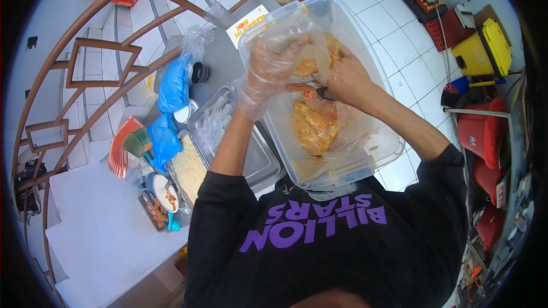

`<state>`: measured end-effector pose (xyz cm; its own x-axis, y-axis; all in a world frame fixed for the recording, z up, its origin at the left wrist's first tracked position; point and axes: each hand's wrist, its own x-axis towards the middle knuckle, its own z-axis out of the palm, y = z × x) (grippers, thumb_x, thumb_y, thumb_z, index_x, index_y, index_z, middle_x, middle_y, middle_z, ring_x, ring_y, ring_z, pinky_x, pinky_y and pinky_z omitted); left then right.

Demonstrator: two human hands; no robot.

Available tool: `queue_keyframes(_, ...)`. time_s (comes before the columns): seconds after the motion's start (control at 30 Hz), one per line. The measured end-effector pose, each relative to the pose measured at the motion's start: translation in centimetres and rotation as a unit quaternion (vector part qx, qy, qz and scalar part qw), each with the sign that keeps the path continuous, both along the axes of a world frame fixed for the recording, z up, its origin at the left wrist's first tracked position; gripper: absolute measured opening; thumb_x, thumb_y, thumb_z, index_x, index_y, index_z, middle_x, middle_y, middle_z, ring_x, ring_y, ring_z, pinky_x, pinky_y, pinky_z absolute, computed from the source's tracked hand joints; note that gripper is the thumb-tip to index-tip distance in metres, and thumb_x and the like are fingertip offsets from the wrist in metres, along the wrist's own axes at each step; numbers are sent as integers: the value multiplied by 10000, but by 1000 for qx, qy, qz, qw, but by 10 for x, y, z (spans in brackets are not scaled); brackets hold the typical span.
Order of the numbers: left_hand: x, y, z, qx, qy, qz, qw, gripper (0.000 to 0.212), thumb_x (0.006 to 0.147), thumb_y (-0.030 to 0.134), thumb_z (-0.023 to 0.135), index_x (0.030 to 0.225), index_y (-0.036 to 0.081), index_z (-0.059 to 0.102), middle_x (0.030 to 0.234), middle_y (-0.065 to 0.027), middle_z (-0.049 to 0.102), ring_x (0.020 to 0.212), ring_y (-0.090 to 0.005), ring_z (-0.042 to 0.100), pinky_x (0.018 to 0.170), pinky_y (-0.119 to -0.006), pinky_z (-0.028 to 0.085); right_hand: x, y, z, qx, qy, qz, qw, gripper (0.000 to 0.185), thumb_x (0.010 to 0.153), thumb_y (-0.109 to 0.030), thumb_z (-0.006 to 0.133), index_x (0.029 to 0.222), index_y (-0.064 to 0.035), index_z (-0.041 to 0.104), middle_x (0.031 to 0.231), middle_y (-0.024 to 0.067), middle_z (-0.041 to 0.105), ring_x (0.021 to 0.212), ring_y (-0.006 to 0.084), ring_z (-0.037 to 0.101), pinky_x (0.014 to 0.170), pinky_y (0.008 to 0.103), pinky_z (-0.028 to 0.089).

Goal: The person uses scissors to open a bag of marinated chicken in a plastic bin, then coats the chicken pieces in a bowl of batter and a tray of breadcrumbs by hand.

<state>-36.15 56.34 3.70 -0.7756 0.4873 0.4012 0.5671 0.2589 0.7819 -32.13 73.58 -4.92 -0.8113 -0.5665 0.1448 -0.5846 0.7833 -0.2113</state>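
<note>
My left hand (pixel 267 66) wears a clear plastic glove and is raised over a translucent plastic box (pixel 368 21), with its fingers on a clear plastic bag (pixel 327 49). Bare and curled, my right hand (pixel 349 75) grips the edge of that bag beside it. Orange-yellow coated meat (pixel 306 67) shows below the hands. Under my right hand is a tool (pixel 299 87) with metal, orange-brown and black parts; its kind is hard to make out. A second bag of yellow coated meat (pixel 314 128) lies in the near part of the box.
Left of the box stands a metal tray (pixel 267 164) with crumpled clear gloves (pixel 216 124). Beyond it are pale crumbs (pixel 190 167), blue plastic bags (pixel 173 90), a hand fan (pixel 137 143) and fried pieces (pixel 156 214). A brown metal railing (pixel 105 87) borders the left. Yellow bin (pixel 477 53) at right.
</note>
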Motion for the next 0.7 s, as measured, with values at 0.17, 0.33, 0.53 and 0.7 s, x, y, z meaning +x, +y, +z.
queue_keyframes(0.17, 13, 12, 1, 42, -91, 72, 992, 271, 888, 285, 648, 858, 18, 676, 776, -14, 642, 683, -86, 547, 614, -268, 446, 5, -24, 5, -99, -18, -107, 989, 341, 673, -252, 710, 986, -129, 652, 972, 95, 635, 907, 273, 607, 867, 473, 402)
queue_keyframes(0.33, 7, -7, 12, 64, -45, 120, 990, 209, 893, 212, 628, 857, 10, 667, 777, -63, 645, 718, -155, 588, 676, -299, 467, 8, -34, 17, -16, -33, -79, 996, 332, 695, -260, 699, 994, -124, 656, 969, 130, 628, 865, 253, 624, 838, 470, 401)
queue_keyframes(0.53, 15, -10, 9, 32, 57, 117, 991, 249, 901, 239, 621, 796, 15, 648, 758, -46, 624, 693, -144, 571, 654, -287, 453, 14, -43, 11, -62, -87, -89, 990, 225, 700, -196, 678, 886, -70, 682, 1000, 148, 622, 859, 260, 620, 805, 456, 396)
queue_keyframes(0.7, 24, -10, 19, 99, 6, 151, 984, 262, 897, 285, 632, 848, 30, 669, 749, -14, 623, 685, -113, 547, 630, -262, 430, 13, -44, 11, -91, 184, -124, 971, 102, 735, -158, 628, 709, -79, 688, 726, 91, 656, 770, 244, 634, 722, 442, 407)
